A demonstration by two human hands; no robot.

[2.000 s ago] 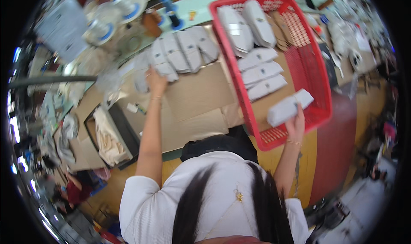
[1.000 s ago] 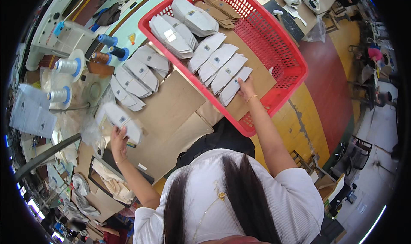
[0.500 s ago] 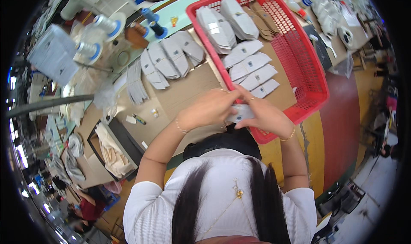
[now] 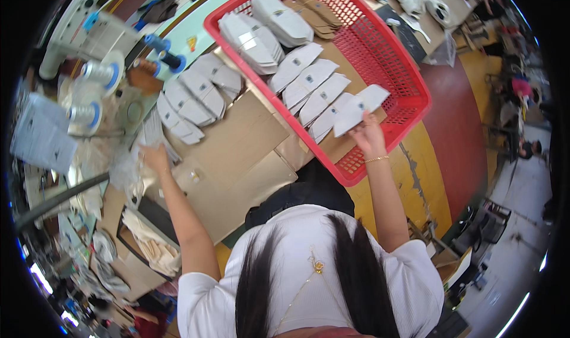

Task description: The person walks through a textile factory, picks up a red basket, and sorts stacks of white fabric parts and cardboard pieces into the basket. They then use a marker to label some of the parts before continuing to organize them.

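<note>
- a red plastic basket (image 4: 409, 71) with mesh walls sits on the right part of the counter (image 4: 237, 142), one corner hanging over the near edge.
- inside it lie stacks of grey-white shoe upper pieces (image 4: 312, 83), fanned in a row along the middle, with two thicker bundles (image 4: 261, 29) at the far end and some tan pieces (image 4: 320, 8) beside them.
- the right hand (image 4: 369, 137) is raised over the basket's near side, fingers clamped on one white upper piece (image 4: 359, 109), which it holds flat just above the row.
- the right arm is stretched forward, a thin bracelet (image 4: 376, 158) on the wrist.
- the left hand (image 4: 155, 157) reaches far out to the left edge of the counter, fingers curled on a thin stack of pale pieces (image 4: 151, 133); whether it grips them or only touches, i cannot tell.
- the two hands are well apart.
- more grey upper pieces (image 4: 196, 97) lie in overlapping rows on the counter between basket and left hand.
- thread spools (image 4: 98, 74) stand at the far left, near a sewing machine (image 4: 89, 32).
</note>
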